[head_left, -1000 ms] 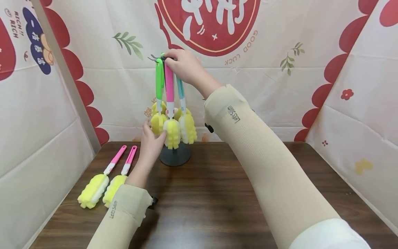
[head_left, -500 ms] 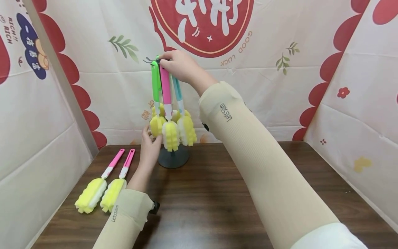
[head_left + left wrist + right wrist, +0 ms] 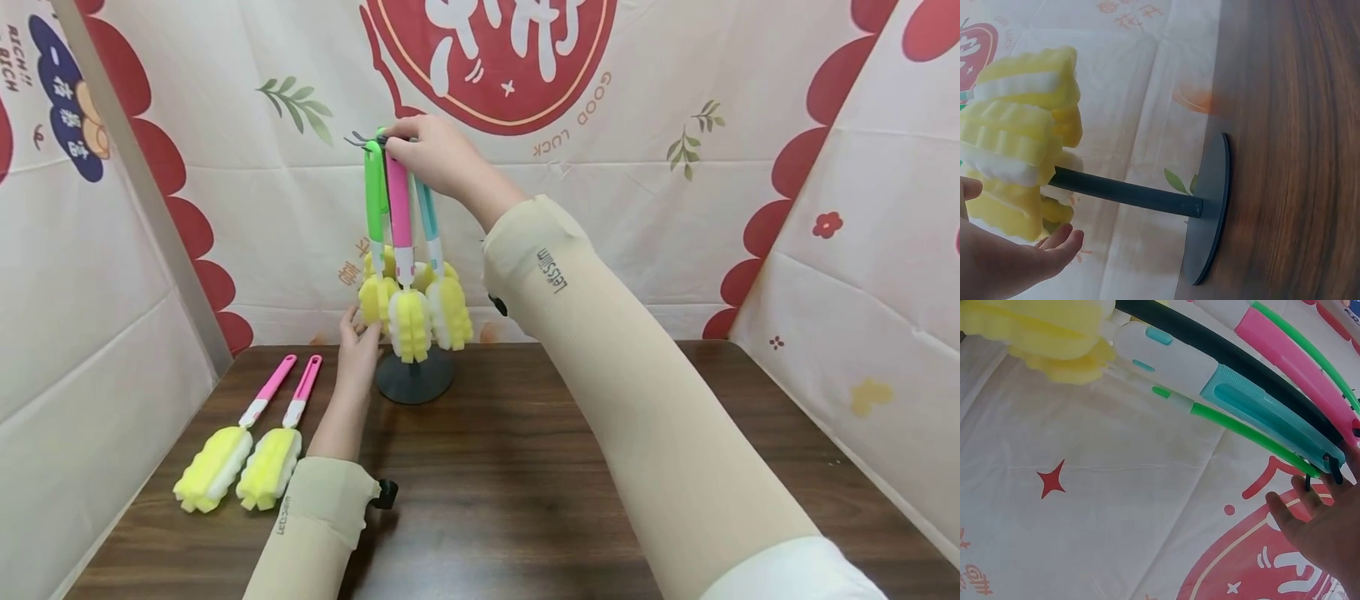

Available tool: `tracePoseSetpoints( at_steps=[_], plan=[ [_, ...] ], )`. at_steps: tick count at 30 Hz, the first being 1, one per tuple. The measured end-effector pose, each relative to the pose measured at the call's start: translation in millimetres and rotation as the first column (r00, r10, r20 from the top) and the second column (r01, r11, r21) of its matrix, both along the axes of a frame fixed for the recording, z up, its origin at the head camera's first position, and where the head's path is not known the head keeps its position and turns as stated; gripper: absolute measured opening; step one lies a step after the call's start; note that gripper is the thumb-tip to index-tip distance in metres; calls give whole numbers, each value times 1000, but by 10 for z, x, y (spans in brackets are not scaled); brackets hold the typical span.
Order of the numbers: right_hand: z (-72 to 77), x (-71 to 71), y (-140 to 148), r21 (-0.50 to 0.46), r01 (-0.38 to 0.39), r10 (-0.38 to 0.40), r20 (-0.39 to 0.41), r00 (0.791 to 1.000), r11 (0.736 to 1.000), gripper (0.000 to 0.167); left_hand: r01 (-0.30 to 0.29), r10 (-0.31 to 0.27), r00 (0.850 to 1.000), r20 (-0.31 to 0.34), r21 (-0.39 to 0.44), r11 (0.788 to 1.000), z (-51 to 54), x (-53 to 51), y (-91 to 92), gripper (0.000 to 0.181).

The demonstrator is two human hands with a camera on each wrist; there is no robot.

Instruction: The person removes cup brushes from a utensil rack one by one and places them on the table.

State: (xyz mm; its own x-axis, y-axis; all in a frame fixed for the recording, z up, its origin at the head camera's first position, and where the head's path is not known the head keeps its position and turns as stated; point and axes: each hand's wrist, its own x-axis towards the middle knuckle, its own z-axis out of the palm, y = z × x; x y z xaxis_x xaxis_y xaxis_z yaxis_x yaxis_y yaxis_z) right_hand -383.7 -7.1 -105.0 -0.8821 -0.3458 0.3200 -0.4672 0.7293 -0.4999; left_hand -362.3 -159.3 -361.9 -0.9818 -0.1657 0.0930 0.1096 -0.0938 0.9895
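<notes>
Pink handle (image 3: pixel 400 204) partly behind right hand (image 3: pixel 438 157)

The handles are plain smooth plastic, that's how they look from where I'm standing anyway: the green handle (image 3: pixel 374 196), pink handle (image 3: pixel 400 204) and teal handle (image 3: pixel 428 212) have a soft sheen, with fine ridges moulded into the teal and pink ones. Sponge heads (image 3: pixel 411 325) are matt, spongy foam, all bumpy. The post (image 3: pixel 1129 195) and base (image 3: pixel 1210 212) look like smooth, painted metal. Table (image 3: pixel 525 500) is wood-grain with a slight gloss, backdrop (image 3: pixel 600 217) is creased matt cloth, and the sleeves (image 3: pixel 600 333) are finely ribbed knit.
</notes>
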Motion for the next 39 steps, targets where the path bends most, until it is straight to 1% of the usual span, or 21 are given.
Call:
tracePoseSetpoints(
  at_steps=[5,7,11,13,17,22,28,31,34,39],
  plan=[
    [-11,8,10,-24,2,-2,4,1000,1000,45,38,-39,999,24,67,997,-23,-3,20,74],
    [-19,7,16,-36,0,0,7,1000,999,45,65,-67,997,25,88,994,-38,-7,24,74],
    [-35,3,25,-57,0,0,10,1000,998,44,117,-117,993,-7,128,985,-75,-13,25,75],
    [-44,-1,28,-64,1,0,6,1000,998,44,132,-130,991,-26,141,981,-92,-10,21,75],
    [-67,-8,36,-75,7,-7,-2,1000,997,44,128,-122,992,-44,175,976,-109,1,9,70],
    [-84,-11,37,-75,15,-17,-17,1000,997,44,106,-90,993,-74,240,965,-107,18,-41,61],
    [-78,-12,8,-72,0,-1,-20,1000,997,44,104,-78,992,-101,289,952,-63,54,-124,62],
    [-81,-16,-7,-79,-11,10,-15,1000,997,44,102,-71,991,-114,294,950,-53,70,-161,62],
    [-89,-23,-14,-84,-10,9,-18,1000,996,44,99,-65,990,-128,279,955,-52,82,-191,62],
    [-98,-40,-16,-90,-3,-1,-41,999,996,43,92,-55,987,-152,246,965,-21,96,-232,59]
  ],
)
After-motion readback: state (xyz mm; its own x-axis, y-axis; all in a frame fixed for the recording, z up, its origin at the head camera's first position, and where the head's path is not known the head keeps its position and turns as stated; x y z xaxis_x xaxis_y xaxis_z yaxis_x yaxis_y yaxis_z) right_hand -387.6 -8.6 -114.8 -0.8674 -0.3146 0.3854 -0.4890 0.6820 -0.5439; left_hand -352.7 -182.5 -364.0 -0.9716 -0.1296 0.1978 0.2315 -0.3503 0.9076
